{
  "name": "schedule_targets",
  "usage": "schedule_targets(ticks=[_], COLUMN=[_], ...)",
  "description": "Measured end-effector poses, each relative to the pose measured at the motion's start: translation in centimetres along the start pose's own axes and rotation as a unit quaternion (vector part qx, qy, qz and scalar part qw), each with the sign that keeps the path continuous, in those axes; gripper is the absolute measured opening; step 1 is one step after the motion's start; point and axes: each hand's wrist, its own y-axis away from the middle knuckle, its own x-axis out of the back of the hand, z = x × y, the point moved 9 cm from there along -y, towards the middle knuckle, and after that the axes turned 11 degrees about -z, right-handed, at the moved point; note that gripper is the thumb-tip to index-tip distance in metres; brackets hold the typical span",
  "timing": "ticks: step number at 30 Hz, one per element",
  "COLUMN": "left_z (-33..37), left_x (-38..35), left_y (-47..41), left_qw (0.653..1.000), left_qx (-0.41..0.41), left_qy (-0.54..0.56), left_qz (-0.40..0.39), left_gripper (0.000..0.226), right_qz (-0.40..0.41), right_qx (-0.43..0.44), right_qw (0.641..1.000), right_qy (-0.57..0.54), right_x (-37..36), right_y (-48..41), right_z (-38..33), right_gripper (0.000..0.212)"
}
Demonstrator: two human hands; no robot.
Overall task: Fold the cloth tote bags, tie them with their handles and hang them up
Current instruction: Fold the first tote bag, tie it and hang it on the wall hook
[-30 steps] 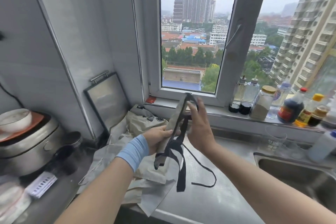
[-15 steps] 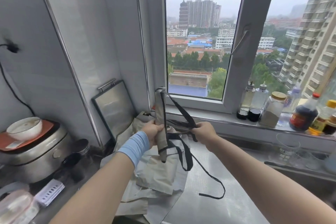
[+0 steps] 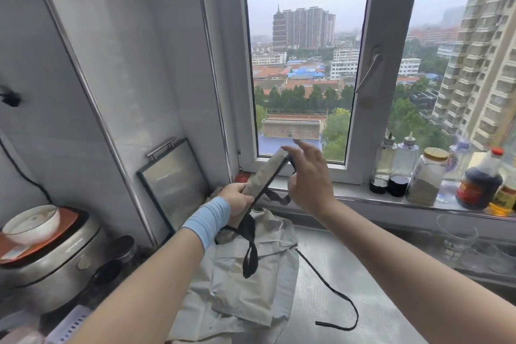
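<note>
Now left hand [image 3: 237, 200] tight round folded tote bag [image 3: 264, 173], right hand [image 3: 307, 184] spread against handle [image 3: 272, 180].

folded grey tote bag [image 3: 265, 173] tilted, black handles [image 3: 249, 248] dangling

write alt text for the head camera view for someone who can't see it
A person's left hand grips a folded grey tote bag over a steel counter, while the right hand, fingers spread, is at its top end by the black handle strap. More cloth bags lie below.
</note>
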Motion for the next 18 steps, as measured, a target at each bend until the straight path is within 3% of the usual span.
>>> schedule_targets(ticks=[2, 4, 6, 10, 14, 16, 18], left_z=[0.5, 1.1, 1.1, 1.3, 0.8, 1.0, 1.1], left_x=[-0.9, -1.7, -2.3, -2.9, -2.7, -2.3, -1.9], left_y=[-0.3, 0.0, 0.4, 1.6, 3.0, 3.0, 2.7], left_qw=[0.998, 0.99, 0.979, 0.958, 0.968, 0.967, 0.962], left_qx=[-0.022, -0.038, -0.04, -0.058, -0.048, -0.062, -0.082], left_qy=[0.021, 0.087, 0.141, 0.209, 0.134, 0.153, 0.2], left_qz=[-0.049, -0.104, -0.144, -0.187, -0.206, -0.194, -0.169], left_gripper=[0.013, 0.011, 0.012, 0.016, 0.023, 0.015, 0.017], right_qz=[-0.109, -0.198, -0.193, -0.116, -0.066, -0.037, -0.025], right_qx=[0.144, 0.165, 0.14, 0.144, 0.142, 0.091, 0.021], right_qw=[0.967, 0.921, 0.912, 0.936, 0.957, 0.981, 0.999], right_qy=[0.179, 0.29, 0.335, 0.301, 0.244, 0.165, 0.017], right_x=[-3.4, -6.5, -7.3, -6.9, -5.7, -4.9, -4.4], right_y=[-0.5, -0.2, 0.1, -0.3, -1.0, -1.1, -1.3], right_z=[-2.5, -2.3, -2.0, -2.6, -2.6, -1.8, -1.2], right_gripper=[0.074, 0.069, 0.059, 0.045, 0.048, 0.055, 0.049])
